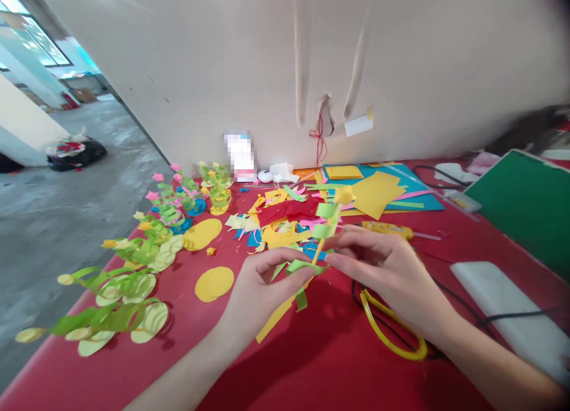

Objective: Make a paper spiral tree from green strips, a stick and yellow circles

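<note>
Between my hands is a paper flower with a slim yellow stem (319,250), a small yellow star (344,195) on top and a green paper strip (328,211) curling around it. My left hand (262,283) is closed, its thumb and fingers pinching the green strip low on the stem. Closed in a pinch, my right hand (385,262) has its fingertips at the stem on the other side; the exact contact is partly hidden. Beneath my left hand a wider yellow paper strip (276,319) slants down toward the table; whether it joins the stem I cannot tell.
Finished-looking paper flowers (146,280) on round bases line the left. Yellow paper discs (214,283) lie near my left hand. Paper scraps (285,221) pile behind. A yellow loop (396,334), black cables, a white slab (494,304) and a green board (529,209) are at right.
</note>
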`<control>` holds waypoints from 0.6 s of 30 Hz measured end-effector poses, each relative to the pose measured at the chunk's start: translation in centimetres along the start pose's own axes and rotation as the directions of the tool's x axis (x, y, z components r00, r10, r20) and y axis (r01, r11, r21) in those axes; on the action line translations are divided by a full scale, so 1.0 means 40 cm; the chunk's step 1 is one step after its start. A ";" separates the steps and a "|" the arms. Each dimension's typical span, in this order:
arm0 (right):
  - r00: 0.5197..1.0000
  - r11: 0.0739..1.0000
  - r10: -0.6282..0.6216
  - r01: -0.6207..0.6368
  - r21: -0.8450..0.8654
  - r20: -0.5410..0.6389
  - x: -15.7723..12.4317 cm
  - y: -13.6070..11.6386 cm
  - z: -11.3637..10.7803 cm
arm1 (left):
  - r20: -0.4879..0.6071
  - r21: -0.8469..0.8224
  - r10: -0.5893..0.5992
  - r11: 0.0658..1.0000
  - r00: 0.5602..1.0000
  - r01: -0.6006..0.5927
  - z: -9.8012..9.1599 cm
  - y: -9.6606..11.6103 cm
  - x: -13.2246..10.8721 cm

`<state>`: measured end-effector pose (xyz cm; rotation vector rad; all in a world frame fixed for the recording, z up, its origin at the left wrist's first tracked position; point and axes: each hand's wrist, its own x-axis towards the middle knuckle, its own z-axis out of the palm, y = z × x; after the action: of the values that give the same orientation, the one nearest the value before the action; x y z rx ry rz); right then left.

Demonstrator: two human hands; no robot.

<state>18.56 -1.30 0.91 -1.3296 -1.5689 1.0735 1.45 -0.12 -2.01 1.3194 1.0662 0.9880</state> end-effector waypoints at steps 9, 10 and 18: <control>0.930 0.555 -0.141 -0.209 -0.805 -0.339 -0.019 0.205 -0.161 | -0.019 -0.388 -0.115 0.916 0.993 0.099 -0.019 0.000 0.016; 0.921 0.543 -0.120 -0.252 -0.801 -0.370 -0.023 0.247 -0.183 | -0.002 -0.404 -0.112 0.909 0.994 0.102 -0.019 0.003 0.016; 0.888 0.609 0.079 -0.402 -0.684 -0.452 -0.006 0.449 -0.265 | -0.061 -0.329 -0.135 0.938 0.989 0.108 -0.009 0.016 0.009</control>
<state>34.20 1.17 -12.68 -2.2339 -1.6094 0.1828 1.19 0.34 -1.38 0.9398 0.9847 1.0797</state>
